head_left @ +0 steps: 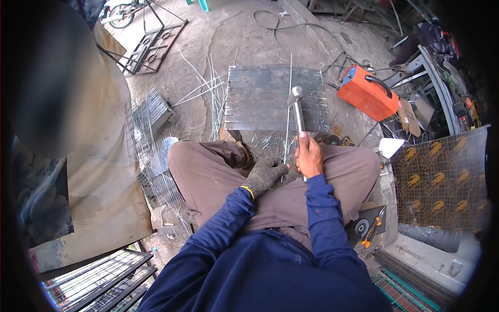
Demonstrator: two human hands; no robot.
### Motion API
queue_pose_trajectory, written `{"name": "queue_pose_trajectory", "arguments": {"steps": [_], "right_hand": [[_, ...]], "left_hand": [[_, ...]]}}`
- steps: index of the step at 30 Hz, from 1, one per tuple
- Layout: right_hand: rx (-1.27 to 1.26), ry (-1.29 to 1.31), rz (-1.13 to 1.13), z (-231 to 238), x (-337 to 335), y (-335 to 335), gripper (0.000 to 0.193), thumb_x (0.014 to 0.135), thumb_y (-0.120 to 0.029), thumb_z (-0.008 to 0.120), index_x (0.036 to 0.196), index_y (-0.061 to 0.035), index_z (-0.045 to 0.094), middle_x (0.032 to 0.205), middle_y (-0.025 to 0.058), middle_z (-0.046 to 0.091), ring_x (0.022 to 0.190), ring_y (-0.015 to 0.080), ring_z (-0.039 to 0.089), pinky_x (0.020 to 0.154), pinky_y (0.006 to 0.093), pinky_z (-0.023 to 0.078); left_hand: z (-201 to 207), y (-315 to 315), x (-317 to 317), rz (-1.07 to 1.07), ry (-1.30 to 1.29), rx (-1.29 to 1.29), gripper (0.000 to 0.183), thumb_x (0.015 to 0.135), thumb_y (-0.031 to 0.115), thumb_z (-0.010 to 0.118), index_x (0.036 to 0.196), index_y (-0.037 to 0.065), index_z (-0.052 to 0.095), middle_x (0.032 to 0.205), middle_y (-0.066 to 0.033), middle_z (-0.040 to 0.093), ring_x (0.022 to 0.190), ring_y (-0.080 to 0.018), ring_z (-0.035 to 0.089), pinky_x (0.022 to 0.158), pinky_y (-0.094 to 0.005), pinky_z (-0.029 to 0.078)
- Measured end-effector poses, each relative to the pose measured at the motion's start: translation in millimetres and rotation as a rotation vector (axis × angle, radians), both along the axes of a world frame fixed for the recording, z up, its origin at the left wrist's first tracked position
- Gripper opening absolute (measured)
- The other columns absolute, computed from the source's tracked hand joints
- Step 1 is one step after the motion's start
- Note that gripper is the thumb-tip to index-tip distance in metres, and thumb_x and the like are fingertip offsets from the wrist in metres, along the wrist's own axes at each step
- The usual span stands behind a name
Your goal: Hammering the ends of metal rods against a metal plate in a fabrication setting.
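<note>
Person seated on the concrete floor [249,41], knees apart; right hand [309,156] bare, closed around the handle of a hammer [297,106], thumb up along the shaft; hammer head raised over a flat metal grille panel [275,99] lying on the floor just ahead of the knees; left hand [264,174] in a grey knit glove, fingers curled on a thin wire rod [287,127] that runs up across the panel; whether it fully grips the rod, cannot tell; loose wire rods [205,86] scattered left of the panel; orange welding machine [368,92] to the right, near the panel; angle grinder [366,226] on the floor by the right thigh; wire mesh cages [150,117] to the left.
</note>
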State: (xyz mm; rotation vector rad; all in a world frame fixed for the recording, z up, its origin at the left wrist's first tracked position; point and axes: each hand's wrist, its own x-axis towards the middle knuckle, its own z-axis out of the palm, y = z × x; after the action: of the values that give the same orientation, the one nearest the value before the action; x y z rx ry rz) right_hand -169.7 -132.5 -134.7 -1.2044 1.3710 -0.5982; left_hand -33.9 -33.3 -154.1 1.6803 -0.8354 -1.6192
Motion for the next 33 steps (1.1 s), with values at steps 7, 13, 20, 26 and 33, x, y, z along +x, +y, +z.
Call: {"name": "queue_pose_trajectory", "arguments": {"steps": [7,13,20,26,33], "right_hand": [[-0.317,-0.038,0.056,3.8,13.0,-5.5,0.055,0.102,-0.055,0.048,0.105,-0.0023,0.062,0.06,0.0029,0.054,0.046,0.0114,0.052,0.046,0.03,0.043],[0.036,-0.043,0.1,13.3,12.3,-19.8,0.049,0.104,-0.05,0.048,0.105,-0.003,0.062,0.061,0.0047,0.056,0.047,0.0136,0.054,0.048,0.0324,0.043],[-0.175,0.021,0.026,-2.2,4.5,-4.6,0.048,0.103,-0.049,0.048,0.105,-0.0029,0.061,0.06,0.0035,0.054,0.045,0.0136,0.053,0.044,0.0311,0.043],[-0.011,-0.07,-0.01,-4.5,-1.5,-3.3,0.051,0.104,-0.052,0.045,0.112,-0.0037,0.059,0.064,-0.0005,0.049,0.045,0.0072,0.046,0.038,0.0252,0.039],[0.106,-0.11,-0.034,0.5,-5.4,-1.8,0.052,0.104,-0.053,0.044,0.113,-0.0036,0.059,0.066,-0.0007,0.05,0.045,0.0072,0.046,0.039,0.0257,0.039]], "left_hand": [[-3.6,-0.4,1.9,0.01,-0.016,-0.031,0.037,0.093,0.037,0.069,0.084,0.002,0.064,0.064,-0.0063,0.06,0.055,-0.0146,0.06,0.054,-0.0316,0.048],[4.8,1.5,10.1,-0.017,-0.004,-0.028,0.033,0.094,0.036,0.07,0.089,0.005,0.063,0.069,0.0007,0.058,0.06,-0.0085,0.055,0.055,-0.0257,0.044],[-1.0,-0.1,11.1,0.089,0.104,-0.078,0.029,0.093,0.033,0.072,0.091,0.005,0.066,0.075,0.0027,0.061,0.067,-0.0057,0.054,0.06,-0.0231,0.044],[-11.6,1.5,7.7,0.274,0.355,-0.13,0.025,0.097,0.031,0.067,0.098,0.007,0.068,0.076,0.0042,0.057,0.064,-0.0051,0.048,0.059,-0.0228,0.041],[29.3,5.0,7.5,0.362,0.262,-0.235,0.024,0.099,0.017,0.063,0.119,0.003,0.065,0.088,-0.0003,0.068,0.077,-0.0071,0.061,0.07,-0.0222,0.049]]}}
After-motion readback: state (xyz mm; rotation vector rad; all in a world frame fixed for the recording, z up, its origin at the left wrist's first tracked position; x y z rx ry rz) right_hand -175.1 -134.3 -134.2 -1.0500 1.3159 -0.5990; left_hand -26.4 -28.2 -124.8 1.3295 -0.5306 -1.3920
